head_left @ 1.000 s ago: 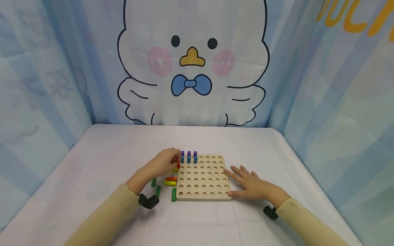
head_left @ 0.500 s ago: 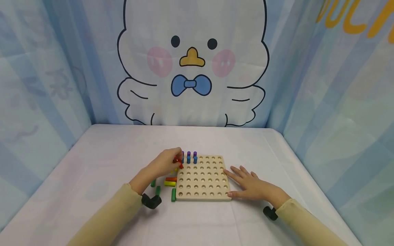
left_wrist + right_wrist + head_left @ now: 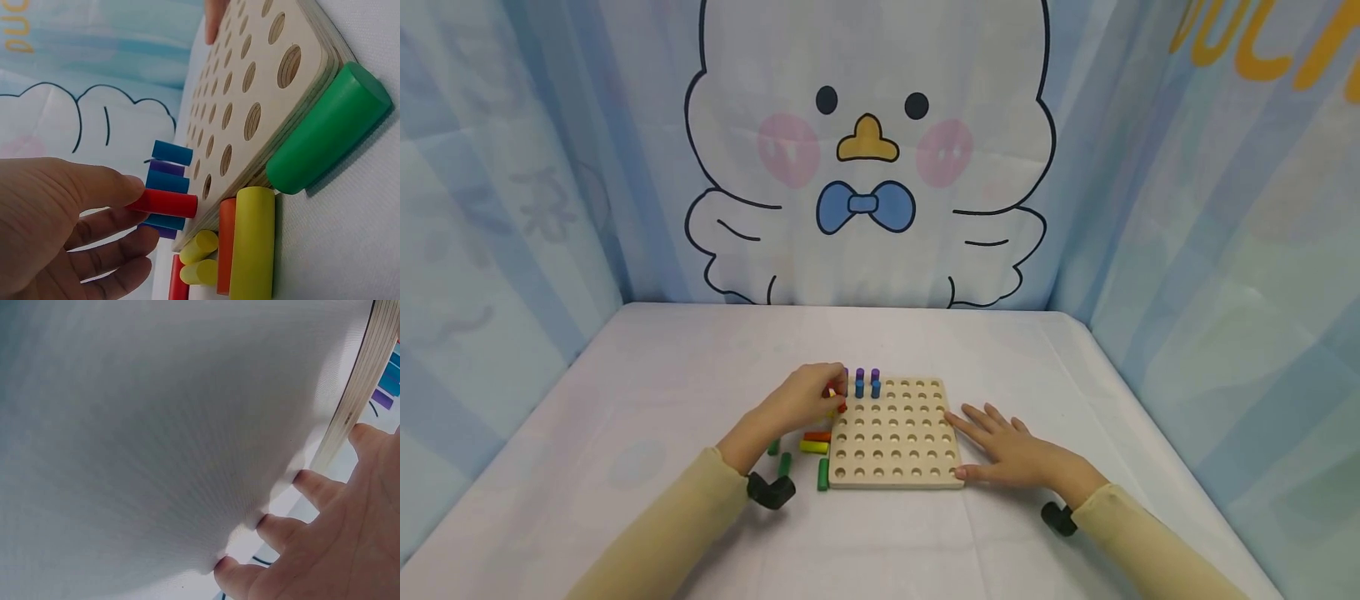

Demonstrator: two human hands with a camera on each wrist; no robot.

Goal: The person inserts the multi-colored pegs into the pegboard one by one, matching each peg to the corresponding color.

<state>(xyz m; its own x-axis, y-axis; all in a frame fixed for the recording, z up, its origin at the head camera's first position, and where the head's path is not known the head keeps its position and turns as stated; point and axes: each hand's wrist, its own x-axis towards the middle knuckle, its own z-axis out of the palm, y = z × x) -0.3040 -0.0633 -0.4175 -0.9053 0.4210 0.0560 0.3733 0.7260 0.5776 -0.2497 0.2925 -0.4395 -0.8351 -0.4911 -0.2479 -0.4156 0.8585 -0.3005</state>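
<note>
A square wooden pegboard (image 3: 904, 446) with rows of round holes lies on the table. Purple pegs (image 3: 876, 374) and blue pegs (image 3: 876, 390) stand in its two far rows, at the left. My left hand (image 3: 801, 397) pinches a red peg (image 3: 167, 203) between thumb and index finger. In the left wrist view the peg's free end is close to the board's face, beside the blue pegs; the other fingers are loosely bent. My right hand (image 3: 1018, 452) rests spread out on the right, its thumb and index fingertips at the board's right edge.
Along the board's left side lie a green peg (image 3: 331, 128), a long yellow peg (image 3: 253, 244), an orange peg (image 3: 227, 247), two other yellow pegs (image 3: 200, 247) and a red peg (image 3: 178, 278). More green pegs (image 3: 785, 465) lie further left. A printed curtain (image 3: 865, 258) hangs behind the table.
My left hand has shifted slightly right, bringing the red peg from beside the board to its left edge, just nearer than the blue row. The right hand has stayed put.
</note>
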